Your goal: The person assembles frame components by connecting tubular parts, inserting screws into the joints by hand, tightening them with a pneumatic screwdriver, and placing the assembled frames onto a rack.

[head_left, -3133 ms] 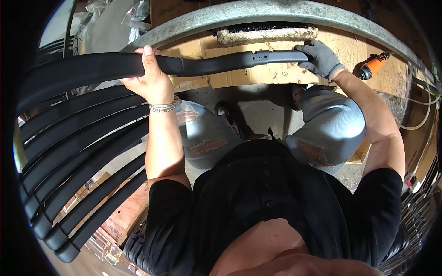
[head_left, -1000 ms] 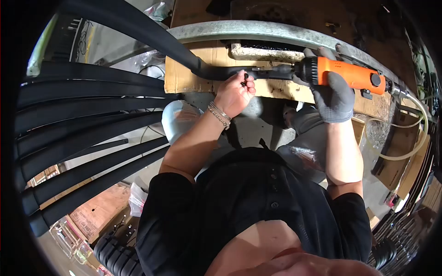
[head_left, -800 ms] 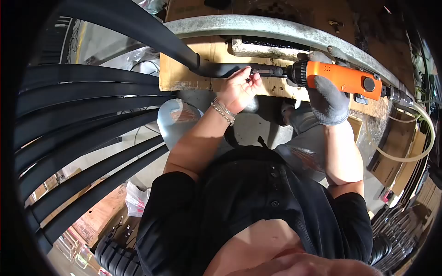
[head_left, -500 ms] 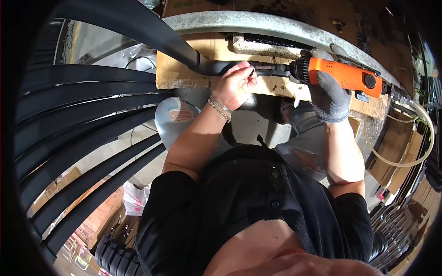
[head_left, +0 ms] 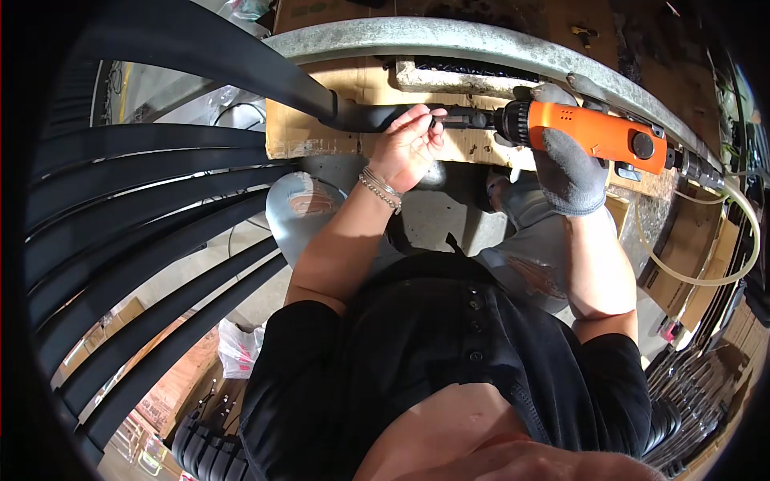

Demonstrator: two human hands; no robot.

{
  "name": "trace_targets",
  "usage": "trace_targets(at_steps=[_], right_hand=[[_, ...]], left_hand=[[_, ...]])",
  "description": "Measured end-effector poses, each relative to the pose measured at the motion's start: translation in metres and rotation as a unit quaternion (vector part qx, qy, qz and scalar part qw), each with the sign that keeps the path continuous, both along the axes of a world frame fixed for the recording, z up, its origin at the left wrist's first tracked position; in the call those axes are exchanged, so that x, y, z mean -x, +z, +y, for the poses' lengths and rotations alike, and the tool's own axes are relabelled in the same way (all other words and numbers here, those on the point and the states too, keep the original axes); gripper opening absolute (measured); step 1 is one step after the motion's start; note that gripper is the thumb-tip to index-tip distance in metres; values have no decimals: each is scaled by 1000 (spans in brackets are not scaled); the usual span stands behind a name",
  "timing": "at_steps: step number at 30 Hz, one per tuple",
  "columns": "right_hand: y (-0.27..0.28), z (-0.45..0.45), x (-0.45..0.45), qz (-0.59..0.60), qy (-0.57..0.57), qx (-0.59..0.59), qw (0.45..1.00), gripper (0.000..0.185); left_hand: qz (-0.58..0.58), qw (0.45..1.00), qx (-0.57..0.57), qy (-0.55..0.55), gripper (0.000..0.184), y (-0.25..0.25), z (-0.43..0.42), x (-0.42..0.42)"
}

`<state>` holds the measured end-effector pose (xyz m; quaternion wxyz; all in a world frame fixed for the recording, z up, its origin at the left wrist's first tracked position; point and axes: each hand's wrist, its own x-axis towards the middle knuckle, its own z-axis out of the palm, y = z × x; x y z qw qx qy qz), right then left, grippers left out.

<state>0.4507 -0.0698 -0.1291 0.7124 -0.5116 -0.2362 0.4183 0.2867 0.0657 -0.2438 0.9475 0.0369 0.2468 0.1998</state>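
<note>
My bare left hand (head_left: 407, 154) has its fingers pinched together at the end of a long black tube (head_left: 233, 60), where the driver's tip is; a small dark piece shows between the fingertips. My right hand (head_left: 571, 164), in a grey glove, is wrapped round an orange power driver (head_left: 597, 135). The driver lies level, its black collar and dark shaft (head_left: 473, 119) pointing left to my left fingers. The far end of the tube runs up and out to the upper left. The exact contact at the tip is partly hidden by my fingers.
A curved metal rail (head_left: 433, 36) crosses behind the cardboard-covered bench (head_left: 309, 136). A pale-rimmed tray (head_left: 473, 82) of dark small parts sits there. Several black tubes (head_left: 152, 176) fan out at the left. A clear hose (head_left: 750, 232) loops from the driver at the right.
Three seconds ago both hands held the tube and the driver lay on the bench; now my right hand holds the driver. Over the last second my left fingers have closed up near the driver's tip.
</note>
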Motion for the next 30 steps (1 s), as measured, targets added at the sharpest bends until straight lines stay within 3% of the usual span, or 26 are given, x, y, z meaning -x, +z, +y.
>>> trace_targets(at_steps=[5,8,10,12,14,16,20,23,25,28,30], right_hand=[[0,0,0,11,-23,-35,999,56],[-3,1,0,17,-41,-50,998,62],[-2,-2,-7,-171,-1,18,985,66],[-2,-2,-8,-264,18,51,963,68],[-1,-2,-4,-117,15,7,993,67],[-1,-2,-2,-42,14,-16,999,67],[-3,-2,0,-89,11,-1,996,63],[-2,6,6,-133,-35,-75,988,47],[-5,3,7,-140,-32,-57,988,51],[-16,-1,9,-153,-29,-24,987,58],[-34,-6,4,-186,-30,13,982,55]], left_hand=[[-37,999,-15,-24,10,6,-1,-3],[47,999,-14,-4,9,8,-3,-4],[68,998,4,2,8,9,-5,-4],[107,993,38,11,8,10,-6,-6],[120,992,32,19,7,12,-8,-8],[145,989,20,37,8,13,-9,-11],[143,986,-65,59,10,10,-11,-14],[165,983,-45,62,11,7,-13,-17],[176,982,-35,62,12,4,-17,-22],[240,960,137,51,9,-6,-29,-32],[231,961,142,51,8,-17,-38,-40]])
